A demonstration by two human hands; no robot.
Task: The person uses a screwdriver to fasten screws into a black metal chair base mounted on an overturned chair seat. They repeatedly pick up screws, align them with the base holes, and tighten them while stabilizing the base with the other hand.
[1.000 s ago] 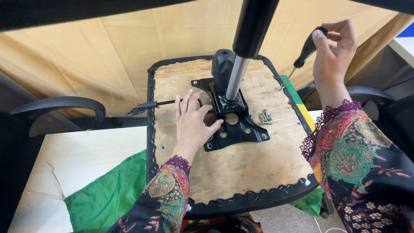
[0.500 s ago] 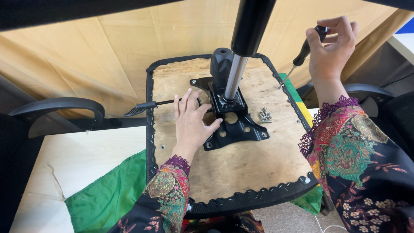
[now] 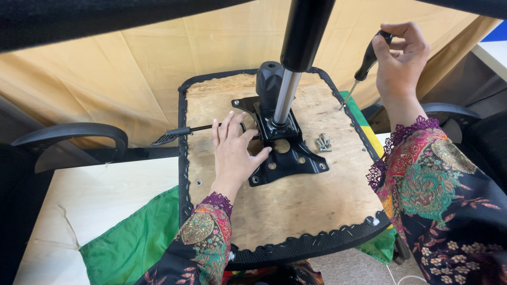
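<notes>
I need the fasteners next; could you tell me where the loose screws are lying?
The loose screws lie on the plywood seat underside, just right of the black mounting plate.

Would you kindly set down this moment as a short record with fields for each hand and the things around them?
Left hand: flat on the black metal plate on the upturned chair seat.
Right hand: raised beside the seat, gripping a screwdriver, tip down.
Post: rises upright from the plate.
Lever: sticks out leftward from the plate.
Screws: small loose pile on the wood, right of the plate.
Underneath: green cloth on a pale table.
</notes>
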